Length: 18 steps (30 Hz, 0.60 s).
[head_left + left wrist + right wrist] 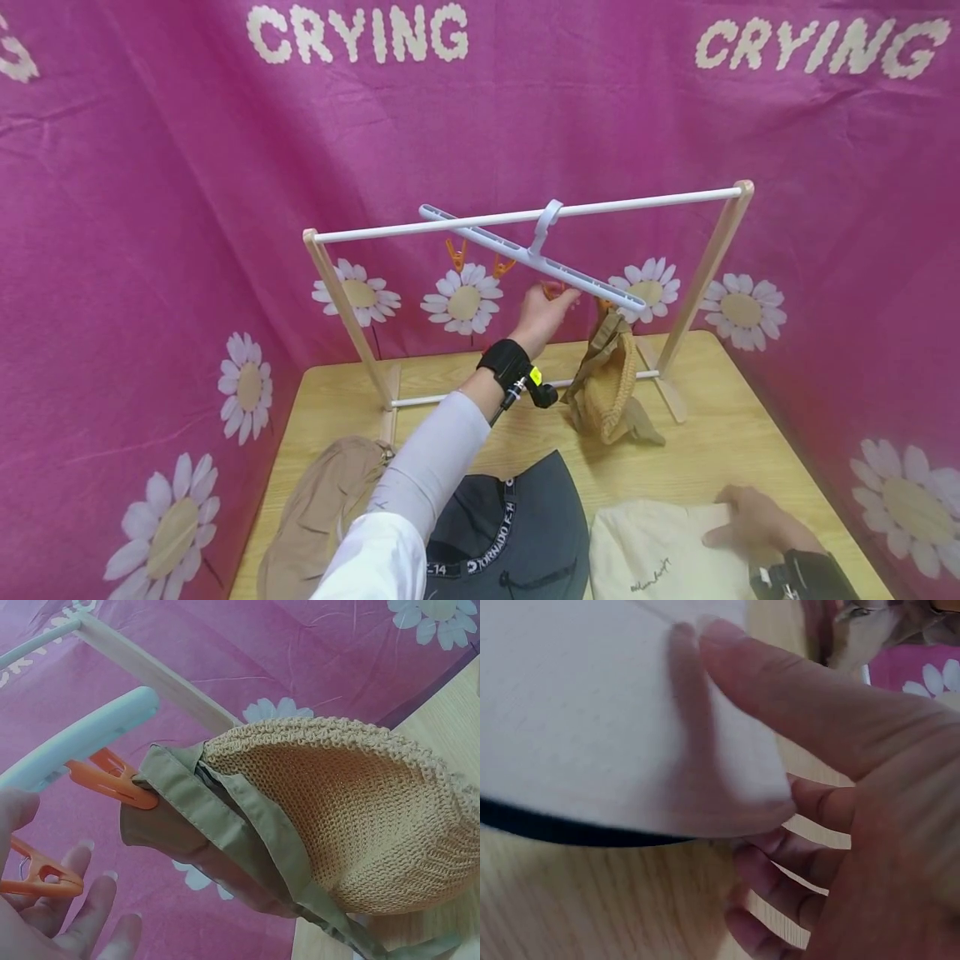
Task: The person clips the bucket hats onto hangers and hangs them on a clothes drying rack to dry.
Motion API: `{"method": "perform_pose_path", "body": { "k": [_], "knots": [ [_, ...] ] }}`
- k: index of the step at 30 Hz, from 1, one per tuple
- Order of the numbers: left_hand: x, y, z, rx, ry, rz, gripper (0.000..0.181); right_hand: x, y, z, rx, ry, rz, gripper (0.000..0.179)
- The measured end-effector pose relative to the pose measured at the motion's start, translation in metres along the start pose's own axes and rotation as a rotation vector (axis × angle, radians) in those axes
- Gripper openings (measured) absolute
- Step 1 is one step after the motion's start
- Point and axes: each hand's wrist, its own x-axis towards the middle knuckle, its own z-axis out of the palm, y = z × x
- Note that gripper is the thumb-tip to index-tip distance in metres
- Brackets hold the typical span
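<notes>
My left hand (546, 317) is raised under the pale blue hanger (525, 254). In the left wrist view its thumb and a finger lie on either side of an orange clip (45, 879), the other fingers loosely spread. Another orange clip (112, 778) on the hanger holds the khaki fabric of a tan knitted hat (375, 825), which dangles. On the table's right, my right hand (757, 521), blurred, grips the edge of a cream hat (645, 542) with dark writing. Its thumb is on top, its fingers at and below the edge; a dark layer (577, 834) shows underneath.
The hanger hooks over the white bar of a rack (420, 227) with wooden legs. Two more orange clips (456, 254) hang from it. A brown hat (322, 500) and a dark grey hat (543, 525) lie along the front of the wooden table (720, 400). Pink cloth surrounds three sides.
</notes>
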Motion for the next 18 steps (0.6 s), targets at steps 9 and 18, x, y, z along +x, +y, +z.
{"method": "perform_pose_path", "body": {
  "k": [9, 18],
  "knots": [
    [-0.001, -0.004, 0.003, -0.078, 0.003, -0.002, 0.017, 0.004, 0.007, 0.013, 0.129, -0.012, 0.052, 0.063],
    [0.000, -0.004, 0.003, -0.139, -0.005, 0.001, 0.013, 0.008, 0.016, 0.014, 0.305, 0.056, 0.133, 0.065]
  ]
}}
